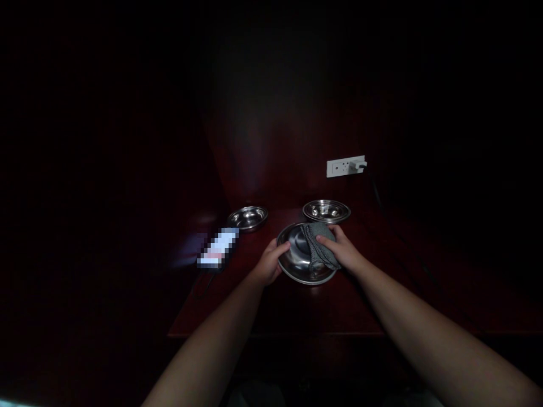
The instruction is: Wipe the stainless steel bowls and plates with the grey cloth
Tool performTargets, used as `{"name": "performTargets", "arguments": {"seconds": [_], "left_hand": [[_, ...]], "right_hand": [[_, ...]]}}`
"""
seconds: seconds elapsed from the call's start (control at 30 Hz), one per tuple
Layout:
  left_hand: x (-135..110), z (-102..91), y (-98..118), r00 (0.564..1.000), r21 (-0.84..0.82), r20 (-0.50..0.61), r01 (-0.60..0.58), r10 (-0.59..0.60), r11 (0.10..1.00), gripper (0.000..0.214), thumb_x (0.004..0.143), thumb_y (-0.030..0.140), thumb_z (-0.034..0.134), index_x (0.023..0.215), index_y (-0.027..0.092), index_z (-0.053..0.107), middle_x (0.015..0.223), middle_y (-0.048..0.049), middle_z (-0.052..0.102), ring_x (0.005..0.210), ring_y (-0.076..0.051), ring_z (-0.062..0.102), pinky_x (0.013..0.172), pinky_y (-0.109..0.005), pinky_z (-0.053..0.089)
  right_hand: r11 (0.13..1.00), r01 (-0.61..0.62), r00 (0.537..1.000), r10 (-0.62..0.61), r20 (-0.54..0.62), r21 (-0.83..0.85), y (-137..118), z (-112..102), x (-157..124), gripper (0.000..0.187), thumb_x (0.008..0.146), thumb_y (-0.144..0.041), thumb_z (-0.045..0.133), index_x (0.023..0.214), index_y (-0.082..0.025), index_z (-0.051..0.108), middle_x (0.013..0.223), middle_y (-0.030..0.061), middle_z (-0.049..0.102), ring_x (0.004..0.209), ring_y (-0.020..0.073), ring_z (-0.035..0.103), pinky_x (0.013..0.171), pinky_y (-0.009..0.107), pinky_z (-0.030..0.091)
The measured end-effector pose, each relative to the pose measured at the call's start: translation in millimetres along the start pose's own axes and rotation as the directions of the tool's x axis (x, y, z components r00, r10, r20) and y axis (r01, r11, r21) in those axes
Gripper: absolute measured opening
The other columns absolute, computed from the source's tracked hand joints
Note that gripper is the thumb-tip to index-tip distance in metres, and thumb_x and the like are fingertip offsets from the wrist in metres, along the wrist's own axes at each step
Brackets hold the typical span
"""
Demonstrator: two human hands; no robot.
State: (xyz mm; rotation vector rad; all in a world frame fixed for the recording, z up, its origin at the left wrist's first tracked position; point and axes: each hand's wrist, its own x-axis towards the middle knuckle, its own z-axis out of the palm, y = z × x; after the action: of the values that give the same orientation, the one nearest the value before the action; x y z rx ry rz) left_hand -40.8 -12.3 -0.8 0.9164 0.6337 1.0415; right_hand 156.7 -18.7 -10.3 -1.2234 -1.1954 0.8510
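Observation:
A shiny metal bowl point(297, 263) is tilted toward me above the dark red table. My left hand point(270, 263) grips its left rim, thumb over the edge and fingers underneath. In my right hand point(341, 249) is a grey cloth point(320, 243), folded over the bowl's right rim and hanging partly inside it. My right thumb presses on the cloth, while the other fingers are mostly hidden behind it.
Another metal bowl point(248, 217) stands at the back left, and stacked metal bowls point(326, 211) at the back right. A lit phone point(218, 249) lies at the left. A wall socket point(345, 167) holds a plug with a dark cable. The table's front edge point(280, 334) is near me.

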Motion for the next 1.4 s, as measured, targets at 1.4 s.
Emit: {"name": "performTargets", "arguments": {"seconds": [1.4], "left_hand": [[-3, -0.7, 2, 0.998, 0.008, 0.047, 0.041, -0.041, 0.999, 0.037, 0.070, 0.024, 0.064, 0.104, 0.018, 0.052, 0.087, -0.0063, 0.066, 0.072, -0.018, 0.064, 0.063, -0.032, 0.052]], "right_hand": [[0.996, -0.074, 0.993, 0.079, -0.086, 0.058, 1, 4, 3, 0.045, 0.058, -0.048, 0.069, 0.090, -0.023, 0.049, 0.086, 0.0014, 0.062, 0.077, 0.0185, 0.060, 0.068, 0.031, 0.049]]}}
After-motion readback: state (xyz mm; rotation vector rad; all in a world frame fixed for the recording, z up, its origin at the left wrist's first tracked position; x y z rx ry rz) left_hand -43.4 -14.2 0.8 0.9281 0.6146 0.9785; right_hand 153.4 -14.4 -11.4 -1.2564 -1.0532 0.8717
